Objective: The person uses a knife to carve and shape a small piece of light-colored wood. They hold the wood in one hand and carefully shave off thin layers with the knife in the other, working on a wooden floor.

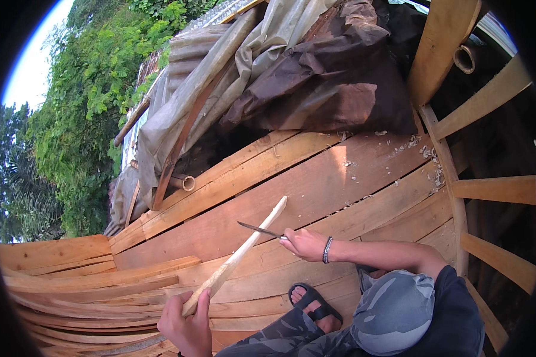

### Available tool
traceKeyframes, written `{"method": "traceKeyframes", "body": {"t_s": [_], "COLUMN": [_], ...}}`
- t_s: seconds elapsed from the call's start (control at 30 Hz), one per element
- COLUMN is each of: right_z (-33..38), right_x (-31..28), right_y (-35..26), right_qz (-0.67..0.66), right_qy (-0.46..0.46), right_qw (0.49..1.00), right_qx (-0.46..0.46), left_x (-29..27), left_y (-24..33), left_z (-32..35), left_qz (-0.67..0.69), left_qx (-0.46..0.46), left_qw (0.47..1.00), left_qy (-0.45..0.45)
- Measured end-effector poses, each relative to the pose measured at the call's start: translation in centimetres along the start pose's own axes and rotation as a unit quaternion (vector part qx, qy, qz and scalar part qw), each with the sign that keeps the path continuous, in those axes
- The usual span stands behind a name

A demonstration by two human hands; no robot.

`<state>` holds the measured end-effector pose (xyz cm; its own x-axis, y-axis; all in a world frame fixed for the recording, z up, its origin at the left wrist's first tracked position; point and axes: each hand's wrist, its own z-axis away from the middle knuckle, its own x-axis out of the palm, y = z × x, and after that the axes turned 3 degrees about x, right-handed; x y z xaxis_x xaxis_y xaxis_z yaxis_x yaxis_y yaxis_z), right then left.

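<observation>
My left hand (186, 324), low in the view, is closed round the thick end of a pale whittled wooden stick (238, 257). The stick slants up and away to the right and narrows toward its rounded far end. A knife (259, 228) is gripped by its handle in my right hand (305, 244), which has a braided bracelet at the wrist. Its dark blade points left and crosses the stick near the upper part. I cannot tell whether the edge is biting into the wood. My fingers hide most of the handle.
Wooden planks (244, 196) form the curved floor, with wood shavings (436, 166) at the right. A brown tarp (333, 89) covers a heap at the back. Stacked strips (101, 297) lie left; curved ribs (494, 189) stand right. A sandalled foot (315, 306) is below the knife.
</observation>
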<state>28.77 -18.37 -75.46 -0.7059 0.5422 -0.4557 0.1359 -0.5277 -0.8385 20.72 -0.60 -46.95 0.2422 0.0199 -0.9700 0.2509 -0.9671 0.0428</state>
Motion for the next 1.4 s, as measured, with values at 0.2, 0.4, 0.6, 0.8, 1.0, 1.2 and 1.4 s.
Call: {"method": "traceKeyframes", "body": {"t_s": [0.2,0.4,0.6,0.8,1.0,1.2,1.4], "right_z": [-1.7,-0.2,-0.8,-2.8,-2.1,-1.4,-2.6], "right_x": [0.4,1.2,0.7,0.2,0.8,0.1,1.0], "right_y": [4.2,1.3,0.7,6.7,2.7,2.6,5.1], "right_qz": [0.044,0.031,0.032,0.071,0.025,0.034,0.018], "right_qy": [0.054,0.010,0.014,0.064,0.028,-0.023,0.039], "right_qw": [0.996,0.999,0.999,0.994,0.999,0.999,0.998], "right_qx": [0.050,-0.009,0.010,0.052,0.037,0.020,0.037], "left_x": [-0.3,0.1,0.0,0.8,0.3,0.6,0.3], "left_y": [-0.2,-0.5,-0.6,0.4,0.2,0.2,0.9], "left_z": [-0.3,0.2,-0.3,-1.2,-0.3,-0.4,-1.3], "left_qz": [-0.022,-0.118,-0.030,0.023,-0.015,0.013,0.011], "left_qx": [-0.014,0.026,-0.005,-0.013,-0.008,0.009,0.011], "left_qw": [1.000,0.992,1.000,0.999,1.000,0.999,0.999], "left_qy": [-0.018,0.024,0.008,0.020,0.018,0.036,0.039]}}
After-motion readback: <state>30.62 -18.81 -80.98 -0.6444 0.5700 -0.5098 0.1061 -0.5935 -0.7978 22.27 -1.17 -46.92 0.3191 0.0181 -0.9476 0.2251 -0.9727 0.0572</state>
